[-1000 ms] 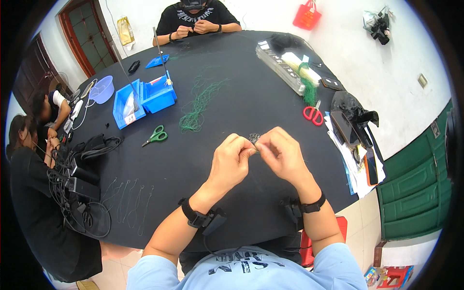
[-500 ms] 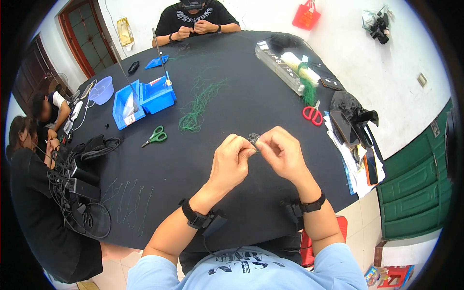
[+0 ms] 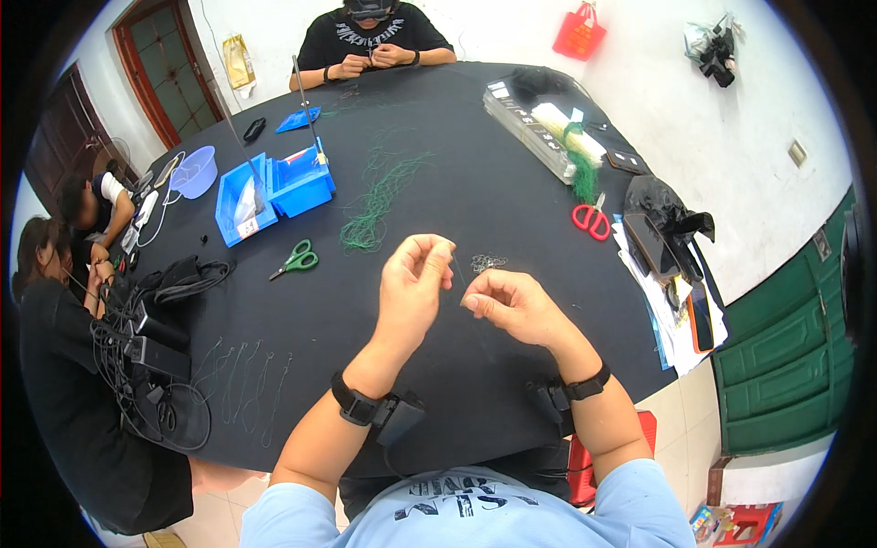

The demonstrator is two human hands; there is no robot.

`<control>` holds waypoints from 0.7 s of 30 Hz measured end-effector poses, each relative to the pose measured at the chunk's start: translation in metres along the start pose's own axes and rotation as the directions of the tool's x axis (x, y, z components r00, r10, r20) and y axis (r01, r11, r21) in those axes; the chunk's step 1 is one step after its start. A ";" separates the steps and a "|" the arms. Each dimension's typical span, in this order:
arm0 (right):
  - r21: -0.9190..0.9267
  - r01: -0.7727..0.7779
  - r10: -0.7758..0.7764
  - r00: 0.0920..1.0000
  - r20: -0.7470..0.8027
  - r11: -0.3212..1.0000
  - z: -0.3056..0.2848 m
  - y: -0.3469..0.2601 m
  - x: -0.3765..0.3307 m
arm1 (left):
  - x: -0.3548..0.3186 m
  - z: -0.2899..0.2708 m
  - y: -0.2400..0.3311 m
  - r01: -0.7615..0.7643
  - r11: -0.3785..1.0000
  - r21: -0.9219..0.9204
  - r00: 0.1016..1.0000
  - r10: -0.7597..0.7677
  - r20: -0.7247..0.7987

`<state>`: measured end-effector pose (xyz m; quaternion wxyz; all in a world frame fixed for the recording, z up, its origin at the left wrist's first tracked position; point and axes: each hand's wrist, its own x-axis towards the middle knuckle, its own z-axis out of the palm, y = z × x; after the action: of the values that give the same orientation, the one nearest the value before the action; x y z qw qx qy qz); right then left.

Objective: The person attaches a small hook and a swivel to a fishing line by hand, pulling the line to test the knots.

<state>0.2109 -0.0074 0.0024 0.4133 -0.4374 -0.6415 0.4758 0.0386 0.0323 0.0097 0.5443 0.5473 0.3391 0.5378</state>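
Note:
Above the near middle of the black table (image 3: 365, 301), my left hand (image 3: 414, 285) is raised with thumb and forefinger pinched together. Lower and to its right, my right hand (image 3: 512, 309) also pinches. A thin thread (image 3: 459, 274) runs faintly across the gap between both sets of fingertips; whatever else the fingers cover is hidden. Just beyond my right hand lies a small heap of shiny metal pieces (image 3: 488, 262), too small to make out. A loose tangle of green thread (image 3: 370, 215) is spread farther off, with green-handled scissors (image 3: 300, 257) to its left.
Several finished-looking thread lengths (image 3: 242, 384) lie at the near left beside black cables and adapters (image 3: 155, 356). Blue bins (image 3: 301, 187) with upright rods stand at far left. Right side: red-handled scissors (image 3: 592, 222), clear case (image 3: 530, 128), papers, phones. Other people sit across and left.
My hands have drawn apart: the left rose and shifted left, the right came lower and nearer me. The metal heap and the thread between my fingers now show more plainly.

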 end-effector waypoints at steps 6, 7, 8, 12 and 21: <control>0.108 -0.239 0.213 0.955 0.205 0.965 -0.015 -0.015 -0.006 | 0.010 -0.013 0.007 0.131 0.946 -0.295 0.991 -0.136 0.007; 0.167 -0.256 0.220 0.953 0.207 0.952 -0.017 -0.015 -0.005 | 0.010 -0.013 0.007 0.123 0.947 -0.297 0.992 -0.127 0.007; 0.223 -0.302 0.270 0.949 0.164 0.927 -0.020 -0.015 -0.005 | 0.009 -0.012 0.008 0.097 0.972 -0.216 0.995 -0.094 0.026; -0.018 -0.008 0.000 0.914 -0.407 1.000 -0.009 -0.001 0.007 | 0.005 -0.009 0.008 0.020 1.000 0.018 0.993 -0.022 0.119; -0.216 0.218 -0.287 0.882 -0.372 0.952 -0.007 -0.001 0.003 | -0.008 0.007 0.002 0.090 0.988 0.127 0.962 -0.119 0.244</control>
<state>0.2163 -0.0033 0.0056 0.5558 -0.4708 -0.6330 0.2625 0.0434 0.0226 0.0106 0.5781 0.6226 0.3263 0.4144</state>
